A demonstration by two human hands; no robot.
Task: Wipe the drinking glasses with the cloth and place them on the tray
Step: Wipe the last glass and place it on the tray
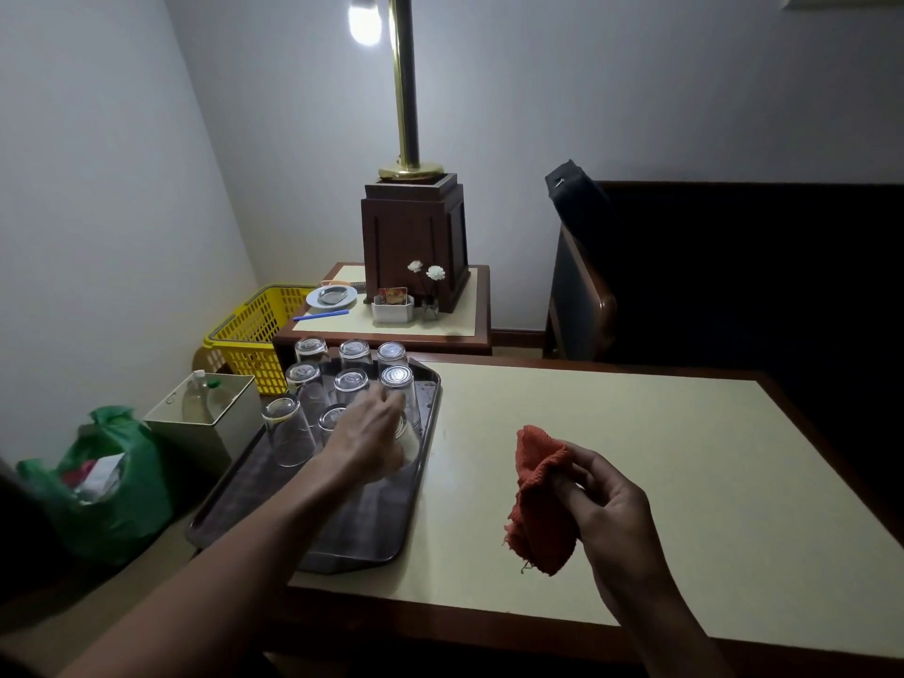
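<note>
A dark tray (352, 540) lies on the left part of the cream table (636, 457). Several clear drinking glasses stand upside down on it in rows, such as one at the front left (288, 435) and one at the back right (398, 384). My left hand (372, 437) reaches over the tray and grips an upturned glass (410, 445) near the tray's right rim; the hand hides most of that glass. My right hand (601, 496) holds a crumpled orange-red cloth (538, 501) above the table, to the right of the tray.
A side table (440, 330) behind holds a lamp base (416, 237), a plate, a white holder and small flowers. Left of the table stand a yellow basket (254, 330), a box with bottles (205, 413) and a green bag (117, 482). A dark chair (582, 296) stands at the right.
</note>
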